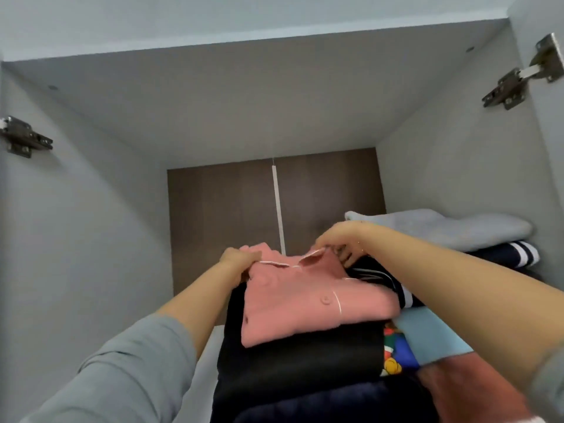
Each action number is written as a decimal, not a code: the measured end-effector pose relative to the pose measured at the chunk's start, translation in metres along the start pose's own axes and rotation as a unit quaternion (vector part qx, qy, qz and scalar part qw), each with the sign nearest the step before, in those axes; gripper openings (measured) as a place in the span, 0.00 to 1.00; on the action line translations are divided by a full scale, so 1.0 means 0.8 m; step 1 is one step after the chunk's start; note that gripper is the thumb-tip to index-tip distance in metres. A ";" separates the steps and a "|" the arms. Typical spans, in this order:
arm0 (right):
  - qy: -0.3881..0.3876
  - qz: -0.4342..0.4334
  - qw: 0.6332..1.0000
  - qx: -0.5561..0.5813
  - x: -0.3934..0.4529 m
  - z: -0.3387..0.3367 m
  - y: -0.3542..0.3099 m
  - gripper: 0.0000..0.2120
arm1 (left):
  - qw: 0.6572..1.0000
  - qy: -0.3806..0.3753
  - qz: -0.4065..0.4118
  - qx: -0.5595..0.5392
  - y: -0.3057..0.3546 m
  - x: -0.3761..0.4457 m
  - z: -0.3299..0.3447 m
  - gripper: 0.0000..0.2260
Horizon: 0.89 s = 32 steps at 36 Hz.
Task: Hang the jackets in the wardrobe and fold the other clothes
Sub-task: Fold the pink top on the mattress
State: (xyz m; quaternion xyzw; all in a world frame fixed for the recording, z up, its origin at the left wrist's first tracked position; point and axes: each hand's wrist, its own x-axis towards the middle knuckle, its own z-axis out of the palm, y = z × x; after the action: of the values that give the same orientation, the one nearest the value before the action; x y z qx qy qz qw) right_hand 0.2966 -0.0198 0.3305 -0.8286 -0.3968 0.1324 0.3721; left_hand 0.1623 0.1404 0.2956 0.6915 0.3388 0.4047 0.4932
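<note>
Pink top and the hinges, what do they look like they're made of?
Pink top: soft matte fabric, probably a cotton knit; it folds limply, with white piping and a matching button. Hinges: bare metal, likely steel, grey with a dull shine and visible screws. Both hands, left and right, hold its collar.

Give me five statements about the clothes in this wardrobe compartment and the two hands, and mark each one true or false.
1. Both hands grip the folded pink garment at its far edge. True: left hand, right hand.
2. The pink garment lies on a black garment. True.
3. The grey folded item sits under the pink garment. False: it tops a separate pile at the right.
4. The wardrobe's back panel is white. False: dark brown.
5. The right hand is empty. False: it pinches the pink collar.
</note>
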 end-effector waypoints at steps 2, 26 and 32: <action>-0.018 -0.028 0.983 -0.179 -0.009 0.022 0.006 0.21 | 0.997 -0.050 -0.028 0.056 -0.029 -0.011 0.001 0.28; 0.113 -0.409 0.823 -0.378 -0.130 0.052 0.099 0.34 | 0.974 -0.183 -0.070 -0.113 -0.059 -0.116 -0.058 0.15; 0.192 -0.453 0.799 -0.346 -0.148 0.024 0.109 0.31 | 0.965 -0.208 -0.044 -0.152 -0.053 -0.126 -0.063 0.14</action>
State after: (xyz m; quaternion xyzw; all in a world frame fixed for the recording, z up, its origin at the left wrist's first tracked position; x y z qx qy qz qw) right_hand 0.2585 -0.1347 0.2456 -0.6362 -0.6671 -0.3588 0.1467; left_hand 0.0699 0.0854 0.2415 0.6616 0.1932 0.2770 0.6696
